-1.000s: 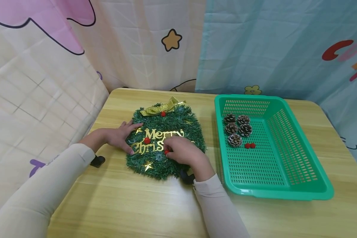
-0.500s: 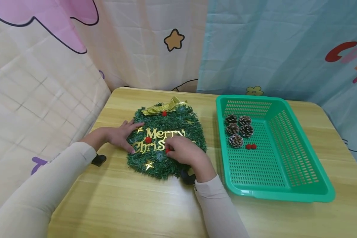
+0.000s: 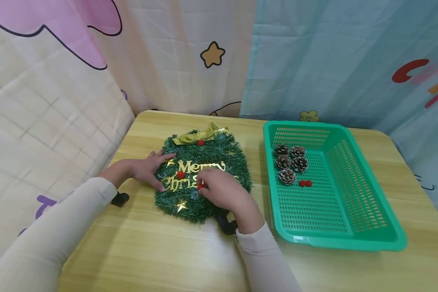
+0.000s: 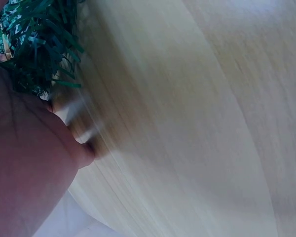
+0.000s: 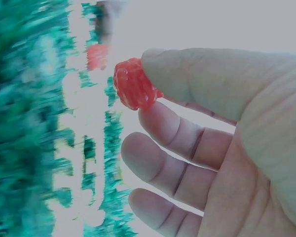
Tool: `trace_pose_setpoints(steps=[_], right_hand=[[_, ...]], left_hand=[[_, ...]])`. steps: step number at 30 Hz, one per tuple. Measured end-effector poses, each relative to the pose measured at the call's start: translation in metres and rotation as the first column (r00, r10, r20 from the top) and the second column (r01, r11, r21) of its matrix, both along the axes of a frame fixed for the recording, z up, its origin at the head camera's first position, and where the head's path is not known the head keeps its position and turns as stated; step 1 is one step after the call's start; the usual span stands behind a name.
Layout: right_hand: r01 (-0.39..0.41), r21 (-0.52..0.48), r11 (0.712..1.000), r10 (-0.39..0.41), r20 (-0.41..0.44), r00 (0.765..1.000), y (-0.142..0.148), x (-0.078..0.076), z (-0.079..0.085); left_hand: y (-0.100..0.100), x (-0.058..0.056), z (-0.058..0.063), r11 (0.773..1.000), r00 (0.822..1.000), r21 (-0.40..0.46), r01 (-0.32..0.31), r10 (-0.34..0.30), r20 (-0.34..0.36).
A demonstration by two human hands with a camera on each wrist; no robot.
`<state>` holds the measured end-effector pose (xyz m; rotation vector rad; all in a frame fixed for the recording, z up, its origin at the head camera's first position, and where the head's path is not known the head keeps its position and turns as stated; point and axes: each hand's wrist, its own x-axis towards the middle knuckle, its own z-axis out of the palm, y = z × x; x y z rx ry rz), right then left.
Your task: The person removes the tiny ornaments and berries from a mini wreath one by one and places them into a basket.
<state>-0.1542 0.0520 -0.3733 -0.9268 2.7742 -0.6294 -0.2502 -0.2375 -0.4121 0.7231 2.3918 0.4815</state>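
A green tinsel wreath (image 3: 211, 153) lies on the table with gold "Merry Christmas" lettering (image 3: 185, 166), a gold bow (image 3: 195, 137) and gold stars. My left hand (image 3: 144, 169) rests on its left edge, fingers spread. Over the lettering, my right hand (image 3: 226, 194) pinches a small bumpy red berry (image 5: 134, 85) between thumb and fingers. In the right wrist view that berry is held just off the wreath. One red berry (image 3: 180, 174) sits on the left of the lettering, another near the bow. The right hand hides part of the lettering.
To the right stands a green plastic basket (image 3: 368, 244). Inside lie several pine cones (image 3: 287, 177) and two red berries (image 3: 305, 183). Curtains hang behind the table (image 3: 160, 251).
My right hand has shifted very slightly left over the lettering, still pinching the berry. The left hand stays on the wreath's edge. The head view has tilted a little.
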Motion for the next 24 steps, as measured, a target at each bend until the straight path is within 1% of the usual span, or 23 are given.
trace_pose_setpoints(steps=[4,8,16,21,24], right_hand=[[-0.007,-0.005,1.0,0.007,0.003,1.0,-0.004,-0.004,0.019],[-0.009,0.002,1.0,0.009,0.007,1.0,-0.007,-0.014,0.038],[-0.031,0.001,1.0,0.031,0.03,0.999,-0.011,-0.047,0.068],[-0.036,0.061,0.997,0.036,0.014,0.999,-0.007,-0.066,0.084],[-0.02,0.086,0.996,0.019,0.011,1.0,-0.002,-0.075,0.089]], left_hand=[[-0.001,0.001,0.001,1.0,1.0,-0.004,-0.01,0.01,0.008],[0.0,0.001,0.001,1.0,1.0,-0.004,-0.004,0.004,0.009],[-0.004,0.0,0.001,1.0,1.0,0.005,-0.013,0.013,0.001],[-0.004,-0.001,-0.002,1.0,1.0,0.01,0.002,-0.002,-0.003],[-0.003,-0.001,-0.003,1.0,1.0,0.013,0.006,-0.006,-0.005]])
